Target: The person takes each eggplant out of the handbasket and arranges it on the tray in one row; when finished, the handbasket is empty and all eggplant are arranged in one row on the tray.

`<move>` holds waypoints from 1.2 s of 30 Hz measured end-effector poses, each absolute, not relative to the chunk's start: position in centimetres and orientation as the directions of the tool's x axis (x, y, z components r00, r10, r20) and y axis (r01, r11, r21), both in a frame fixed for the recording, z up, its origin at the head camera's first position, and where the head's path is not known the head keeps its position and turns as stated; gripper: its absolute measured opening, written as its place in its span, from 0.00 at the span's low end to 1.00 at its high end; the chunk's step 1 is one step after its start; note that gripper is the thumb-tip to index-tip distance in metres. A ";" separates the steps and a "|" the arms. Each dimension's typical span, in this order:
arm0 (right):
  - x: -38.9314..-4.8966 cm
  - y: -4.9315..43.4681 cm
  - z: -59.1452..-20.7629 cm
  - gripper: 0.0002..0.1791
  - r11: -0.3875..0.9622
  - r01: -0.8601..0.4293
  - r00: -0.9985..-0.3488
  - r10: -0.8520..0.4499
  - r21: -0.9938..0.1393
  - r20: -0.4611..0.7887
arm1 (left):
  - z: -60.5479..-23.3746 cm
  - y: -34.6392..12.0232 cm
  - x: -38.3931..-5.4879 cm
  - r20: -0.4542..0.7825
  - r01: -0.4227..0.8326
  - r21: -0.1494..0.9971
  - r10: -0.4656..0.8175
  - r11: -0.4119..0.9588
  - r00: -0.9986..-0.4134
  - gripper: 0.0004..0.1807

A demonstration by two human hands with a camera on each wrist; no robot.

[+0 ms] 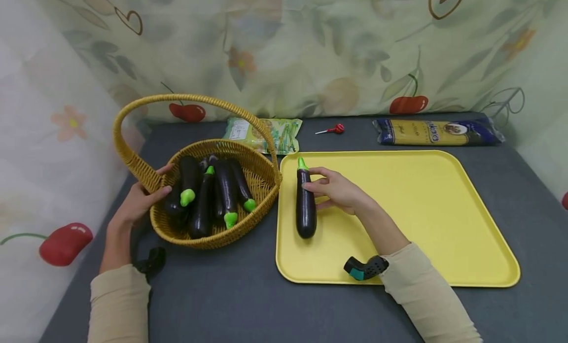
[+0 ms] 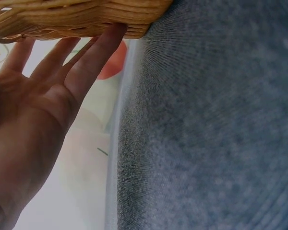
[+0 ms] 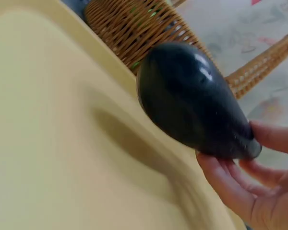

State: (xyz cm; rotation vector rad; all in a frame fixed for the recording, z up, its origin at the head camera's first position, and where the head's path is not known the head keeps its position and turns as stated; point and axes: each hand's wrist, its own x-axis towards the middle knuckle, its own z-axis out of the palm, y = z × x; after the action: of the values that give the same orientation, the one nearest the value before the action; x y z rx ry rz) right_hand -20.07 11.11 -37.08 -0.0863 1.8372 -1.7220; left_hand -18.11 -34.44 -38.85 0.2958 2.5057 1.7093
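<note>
My right hand (image 1: 335, 189) pinches a dark purple eggplant (image 1: 306, 205) near its green stem end, with the stem pointing to the far side. In the right wrist view the eggplant (image 3: 187, 100) hangs over the yellow tray (image 3: 48, 143) and casts a shadow on it. At the left, my left hand (image 1: 139, 201) holds the side of a wicker basket (image 1: 235, 240), thumb over the rim. Fingers (image 2: 93, 62) reach the underside of the basket in the left wrist view. Several eggplants (image 1: 227, 188) with bright green stems lie inside the basket.
The basket's tall handle (image 1: 191, 97) arches above it. Behind the basket lies a green packet (image 1: 284, 133); a red lollipop (image 1: 338, 129) and a blue-and-yellow package (image 1: 437, 132) lie along the back. A patterned curtain (image 1: 310, 52) hangs behind the dark grey table (image 1: 248, 298).
</note>
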 end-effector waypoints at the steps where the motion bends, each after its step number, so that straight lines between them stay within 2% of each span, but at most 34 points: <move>1: -20.2 10.8 -37.3 0.32 0.152 0.364 -0.812 -0.431 -0.919 -0.393 | -38.8 -34.4 -18.1 0.026 0.100 0.929 0.208 0.355 -0.978 0.32; 11: -20.5 8.9 -38.4 0.33 0.206 0.373 -0.839 -0.342 -0.905 -0.424 | -38.7 -34.2 -18.4 0.010 0.080 0.935 0.200 0.344 -0.980 0.31; 19: -20.3 7.7 -38.8 0.32 0.318 0.301 -0.880 -0.272 -0.899 -0.390 | -38.8 -34.3 -18.2 0.004 0.070 0.933 0.185 0.353 -0.983 0.30; 27: -20.2 7.8 -39.0 0.31 0.363 0.245 -0.885 -0.295 -0.899 -0.360 | -38.8 -34.3 -18.2 0.023 0.089 0.916 0.171 0.390 -0.985 0.30; 36: -20.4 8.4 -39.0 0.28 0.306 0.288 -0.868 -0.316 -0.908 -0.382 | -38.9 -34.3 -18.2 0.018 0.086 0.913 0.171 0.399 -0.985 0.30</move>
State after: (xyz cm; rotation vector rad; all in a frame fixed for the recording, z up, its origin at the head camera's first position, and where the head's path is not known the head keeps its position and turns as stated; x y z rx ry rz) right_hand -20.42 8.40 -39.00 -0.0252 2.0792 -1.5989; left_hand -18.18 -34.26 -38.92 0.2355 2.5611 1.6634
